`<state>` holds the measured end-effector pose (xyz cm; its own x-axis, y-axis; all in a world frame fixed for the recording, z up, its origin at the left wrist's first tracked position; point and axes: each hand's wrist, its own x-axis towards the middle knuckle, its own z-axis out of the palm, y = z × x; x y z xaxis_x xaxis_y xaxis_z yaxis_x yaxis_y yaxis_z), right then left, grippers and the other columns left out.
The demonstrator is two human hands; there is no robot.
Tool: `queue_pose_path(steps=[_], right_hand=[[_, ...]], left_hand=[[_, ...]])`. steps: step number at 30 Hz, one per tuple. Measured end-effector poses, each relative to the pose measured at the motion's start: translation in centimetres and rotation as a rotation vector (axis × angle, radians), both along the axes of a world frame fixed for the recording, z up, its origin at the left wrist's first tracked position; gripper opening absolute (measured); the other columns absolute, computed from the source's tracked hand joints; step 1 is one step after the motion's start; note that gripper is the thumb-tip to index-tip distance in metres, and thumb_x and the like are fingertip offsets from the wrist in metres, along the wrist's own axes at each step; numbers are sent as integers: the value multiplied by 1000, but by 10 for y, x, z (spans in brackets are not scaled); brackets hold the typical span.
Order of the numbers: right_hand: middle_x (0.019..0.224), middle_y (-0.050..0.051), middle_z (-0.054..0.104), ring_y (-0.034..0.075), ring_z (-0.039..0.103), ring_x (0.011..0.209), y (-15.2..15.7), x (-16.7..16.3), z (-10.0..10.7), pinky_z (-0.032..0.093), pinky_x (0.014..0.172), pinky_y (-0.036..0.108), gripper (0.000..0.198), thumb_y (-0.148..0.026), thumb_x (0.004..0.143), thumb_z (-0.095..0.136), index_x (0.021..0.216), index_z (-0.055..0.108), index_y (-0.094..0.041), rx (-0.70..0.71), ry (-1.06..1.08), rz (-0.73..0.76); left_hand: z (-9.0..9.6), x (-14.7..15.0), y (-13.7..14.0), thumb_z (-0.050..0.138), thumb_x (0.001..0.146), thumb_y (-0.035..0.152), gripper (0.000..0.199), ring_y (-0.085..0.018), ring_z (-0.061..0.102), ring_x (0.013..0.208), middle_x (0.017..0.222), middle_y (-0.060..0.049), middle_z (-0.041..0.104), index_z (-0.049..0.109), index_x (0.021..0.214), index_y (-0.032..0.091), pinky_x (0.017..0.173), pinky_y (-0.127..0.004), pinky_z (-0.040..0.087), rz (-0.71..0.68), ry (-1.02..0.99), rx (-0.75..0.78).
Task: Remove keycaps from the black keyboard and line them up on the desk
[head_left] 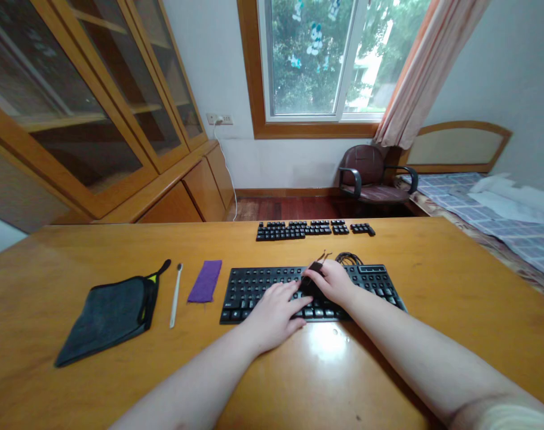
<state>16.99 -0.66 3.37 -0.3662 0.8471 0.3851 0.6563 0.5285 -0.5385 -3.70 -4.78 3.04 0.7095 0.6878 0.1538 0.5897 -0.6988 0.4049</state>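
A black keyboard [254,289] lies on the wooden desk, many of its keycaps off in the upper rows and the bottom row still capped. My left hand [277,310] rests on its middle front part, fingers spread and holding nothing. Just right of it, my right hand [333,279] grips a dark keycap puller [315,269] over the keyboard. Two thin wire prongs point up and away from the keys; the tool's lower end, close to the left fingertips, is hard to make out. Loose black keycaps [280,232] stand in rows at the desk's far edge.
Left of the keyboard lie a purple cloth [205,281], a white toothbrush [175,298] and a folded dark grey cloth [108,316]. A coiled black cable [349,258] sits behind the keyboard. Beyond the desk [455,310] are an armchair [365,173], a bed and a glass-door cabinet.
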Motion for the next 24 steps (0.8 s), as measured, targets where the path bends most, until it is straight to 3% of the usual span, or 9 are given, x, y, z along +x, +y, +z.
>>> queue_pose_path(steps=[5,8,15,24], right_hand=[[80,5,70,16,64,76,-5,-5,5,48,73,27,21,-32,88,52,85,67,-19,-14,137,172],[82,4,71,15,65,78,-13,-14,9,50,75,26,17,-29,87,54,87,67,-20,-24,209,292],[82,4,69,13,63,76,-18,-24,4,51,71,26,10,-27,83,61,89,67,-21,76,401,361],[81,3,62,13,59,74,-18,-22,2,49,68,26,13,-29,81,63,88,70,-20,-111,376,329]], left_hand=[[3,1,2,62,79,26,39,-21,55,107,116,-8,59,51,116,20,95,-37,44,272,-307,-136],[4,0,3,62,79,25,33,-20,59,99,108,-5,63,54,111,22,90,-36,46,254,-358,-159],[1,-1,7,61,81,26,17,-18,62,89,96,-3,69,63,97,21,81,-31,49,329,-469,-123],[-5,-4,8,63,80,26,19,-20,64,86,93,-4,71,67,98,20,79,-32,50,305,-420,-96]])
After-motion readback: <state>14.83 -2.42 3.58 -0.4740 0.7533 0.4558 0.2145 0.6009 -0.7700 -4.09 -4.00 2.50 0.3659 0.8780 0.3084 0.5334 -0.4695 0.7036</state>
